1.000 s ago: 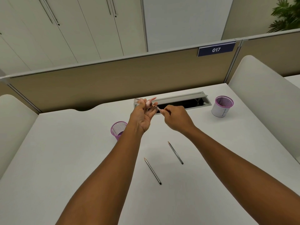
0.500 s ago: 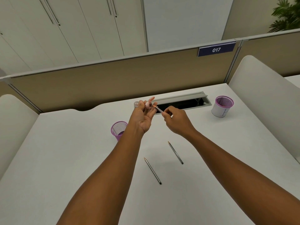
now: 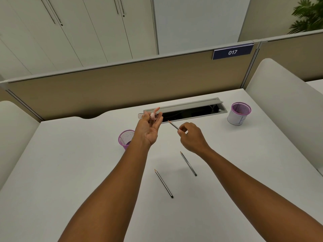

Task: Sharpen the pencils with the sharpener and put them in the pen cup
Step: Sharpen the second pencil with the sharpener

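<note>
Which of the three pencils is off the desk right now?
The pencil pinched in the right hand, tip toward the sharpener. The other two pencils lie flat on the desk.

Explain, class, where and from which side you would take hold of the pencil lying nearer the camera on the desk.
Pinch the nearer pencil at mid-shaft, from above, fingers either side of it. It lies flat on the desk, tip pointing away, with bare surface around it; the other loose pencil lies apart, so nothing likely blocks a top pinch.
</note>
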Available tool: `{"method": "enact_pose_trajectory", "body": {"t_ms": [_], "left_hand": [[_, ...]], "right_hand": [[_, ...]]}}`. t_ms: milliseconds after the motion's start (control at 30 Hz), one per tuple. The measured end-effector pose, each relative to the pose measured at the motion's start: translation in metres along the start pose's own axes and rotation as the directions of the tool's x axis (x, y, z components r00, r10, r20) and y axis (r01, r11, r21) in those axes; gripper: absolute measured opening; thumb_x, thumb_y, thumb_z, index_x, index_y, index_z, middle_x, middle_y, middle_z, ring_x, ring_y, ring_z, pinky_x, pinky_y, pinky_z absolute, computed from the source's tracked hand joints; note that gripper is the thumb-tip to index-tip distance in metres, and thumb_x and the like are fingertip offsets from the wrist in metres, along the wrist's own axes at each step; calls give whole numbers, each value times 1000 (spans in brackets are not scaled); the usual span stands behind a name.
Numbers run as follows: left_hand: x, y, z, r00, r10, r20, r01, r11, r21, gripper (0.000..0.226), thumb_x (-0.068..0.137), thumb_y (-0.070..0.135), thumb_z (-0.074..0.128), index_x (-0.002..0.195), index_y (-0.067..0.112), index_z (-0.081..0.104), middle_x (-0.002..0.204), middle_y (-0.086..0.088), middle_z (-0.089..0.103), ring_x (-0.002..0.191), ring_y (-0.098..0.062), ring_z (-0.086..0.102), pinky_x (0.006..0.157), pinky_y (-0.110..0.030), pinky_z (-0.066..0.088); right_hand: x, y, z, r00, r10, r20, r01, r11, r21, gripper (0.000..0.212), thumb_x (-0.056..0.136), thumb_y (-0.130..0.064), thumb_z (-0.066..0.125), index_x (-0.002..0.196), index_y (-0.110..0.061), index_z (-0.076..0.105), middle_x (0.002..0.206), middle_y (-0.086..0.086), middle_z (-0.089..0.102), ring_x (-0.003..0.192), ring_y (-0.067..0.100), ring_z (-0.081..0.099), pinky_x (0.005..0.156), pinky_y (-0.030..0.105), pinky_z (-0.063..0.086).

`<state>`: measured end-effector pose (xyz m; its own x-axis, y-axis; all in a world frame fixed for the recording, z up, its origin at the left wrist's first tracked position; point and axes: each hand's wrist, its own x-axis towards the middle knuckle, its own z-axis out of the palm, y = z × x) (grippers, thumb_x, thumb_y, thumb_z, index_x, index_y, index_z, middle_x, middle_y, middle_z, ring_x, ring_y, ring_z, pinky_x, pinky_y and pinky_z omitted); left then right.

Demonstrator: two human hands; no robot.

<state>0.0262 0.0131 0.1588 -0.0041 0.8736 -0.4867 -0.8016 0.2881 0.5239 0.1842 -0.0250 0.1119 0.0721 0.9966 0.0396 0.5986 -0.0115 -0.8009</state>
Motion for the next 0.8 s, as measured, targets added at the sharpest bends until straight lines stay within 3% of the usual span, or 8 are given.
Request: {"method": "enact_pose_trajectory", "body": {"t_ms": [233, 367, 500, 800], "left_hand": [[4, -7, -21, 998, -53, -38, 54, 999, 5, 37, 102, 20, 46, 137, 9, 44, 115, -19, 64, 112, -35, 63, 98, -45, 50], [5, -15, -34, 997, -71, -39, 73, 996, 54, 26, 102, 21, 45, 124, 7, 48, 116, -16, 66, 116, -32, 60, 102, -44, 47], [7, -23, -48, 991, -83, -100, 91, 993, 75, 28, 102, 22, 47, 125, 8, 50, 111, -16, 66, 114, -30, 61, 104, -44, 45], [17, -39, -75, 978, -124, -169, 139, 987, 84, 31, 101, 26, 47, 126, 6, 50, 103, -14, 69, 100, -23, 66, 104, -41, 47]], "right_hand": [[-4, 21, 15, 996, 87, 2, -87, 996, -18, 12, 94, -11, 54, 103, -8, 61, 104, 6, 53, 80, 13, 51, 61, 9, 35], [-10, 35, 24, 990, 141, 2, -141, 988, -59, 13, 92, -11, 53, 102, -9, 62, 105, 8, 56, 83, 15, 53, 66, 19, 39], [-17, 47, 35, 970, 242, -4, -240, 960, -146, 13, 88, -19, 54, 97, -15, 62, 102, 4, 62, 90, 21, 59, 76, 33, 49], [-30, 63, 53, 924, 379, 54, -351, 895, -274, 13, 82, -17, 57, 92, -15, 65, 96, 2, 62, 78, 22, 57, 65, 26, 44]]}}
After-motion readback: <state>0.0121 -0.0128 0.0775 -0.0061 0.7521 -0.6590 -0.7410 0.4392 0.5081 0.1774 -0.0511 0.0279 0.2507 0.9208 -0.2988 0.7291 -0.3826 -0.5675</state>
